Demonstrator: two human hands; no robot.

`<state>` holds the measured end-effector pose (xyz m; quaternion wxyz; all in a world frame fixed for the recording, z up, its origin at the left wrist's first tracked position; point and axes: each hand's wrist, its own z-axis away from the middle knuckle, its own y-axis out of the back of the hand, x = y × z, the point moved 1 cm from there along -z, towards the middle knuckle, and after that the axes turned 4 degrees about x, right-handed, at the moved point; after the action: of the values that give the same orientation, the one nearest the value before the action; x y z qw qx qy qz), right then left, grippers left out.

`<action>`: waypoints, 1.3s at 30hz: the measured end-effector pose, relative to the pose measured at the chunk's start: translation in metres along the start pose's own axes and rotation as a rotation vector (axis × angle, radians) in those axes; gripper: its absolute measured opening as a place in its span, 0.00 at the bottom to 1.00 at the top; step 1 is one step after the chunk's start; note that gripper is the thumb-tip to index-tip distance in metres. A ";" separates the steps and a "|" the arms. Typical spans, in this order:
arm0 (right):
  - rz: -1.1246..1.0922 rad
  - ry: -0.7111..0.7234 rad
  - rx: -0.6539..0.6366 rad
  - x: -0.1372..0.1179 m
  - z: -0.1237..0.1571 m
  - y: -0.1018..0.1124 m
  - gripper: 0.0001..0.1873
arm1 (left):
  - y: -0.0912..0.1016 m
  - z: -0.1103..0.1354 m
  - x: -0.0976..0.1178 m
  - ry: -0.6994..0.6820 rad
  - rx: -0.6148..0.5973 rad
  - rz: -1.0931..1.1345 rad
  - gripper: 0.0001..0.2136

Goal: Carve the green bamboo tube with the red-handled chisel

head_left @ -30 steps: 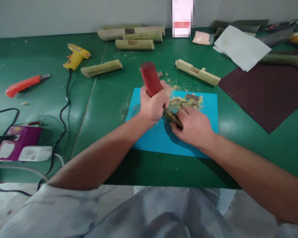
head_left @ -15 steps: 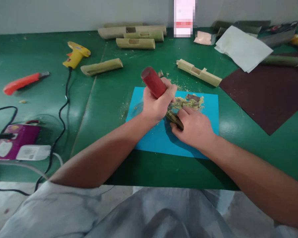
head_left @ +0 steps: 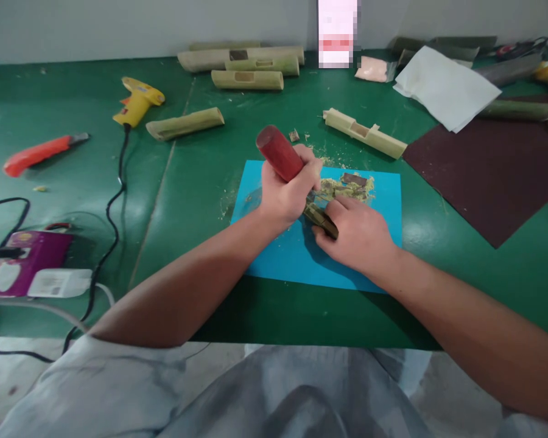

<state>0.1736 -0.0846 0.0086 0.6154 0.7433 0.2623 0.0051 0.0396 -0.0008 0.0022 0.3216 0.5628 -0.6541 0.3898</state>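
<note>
My left hand is wrapped around the thick red handle of a carving tool, held tilted with its butt end up and to the left. Most of the metal end is hidden behind my fingers and meets the bamboo piece. That piece is pinched low against the blue sheet by my right hand, whose fingers and thumb close over its near end. Pale shavings and a dark chip lie just beyond my right fingers.
Several bamboo tubes with cut openings lie at the back. Another notched bamboo piece is beyond the sheet. Left are a yellow glue gun, an orange utility knife and a purple power box with cords. A brown sheet is right.
The red handle's top has shifted very slightly left and down. Both hands keep their grips, and the bamboo piece stays in nearly the same spot.
</note>
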 end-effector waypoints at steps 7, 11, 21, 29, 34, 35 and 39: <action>-0.005 0.000 0.013 -0.001 0.001 -0.001 0.09 | 0.000 -0.001 0.001 0.012 -0.030 -0.008 0.19; -0.027 0.011 0.018 -0.001 0.000 0.000 0.09 | 0.003 -0.002 -0.006 0.040 -0.120 0.027 0.23; 0.016 -0.008 0.013 0.000 0.000 -0.002 0.09 | 0.006 -0.005 -0.019 -0.005 0.041 0.089 0.20; 0.006 -0.001 0.021 0.000 -0.001 -0.001 0.09 | -0.002 0.000 0.004 0.037 0.031 -0.024 0.23; 0.005 -0.012 0.009 -0.001 -0.001 -0.001 0.09 | -0.004 -0.002 0.005 0.041 0.016 -0.030 0.23; 0.002 -0.011 0.012 -0.001 0.000 -0.002 0.09 | -0.005 -0.002 0.006 0.041 0.001 -0.022 0.23; -0.020 0.009 0.040 0.000 0.001 -0.003 0.09 | -0.005 -0.002 0.006 0.084 -0.061 0.010 0.23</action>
<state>0.1724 -0.0849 0.0059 0.5992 0.7527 0.2728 -0.0030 0.0436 -0.0022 0.0094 0.3638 0.5326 -0.6545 0.3944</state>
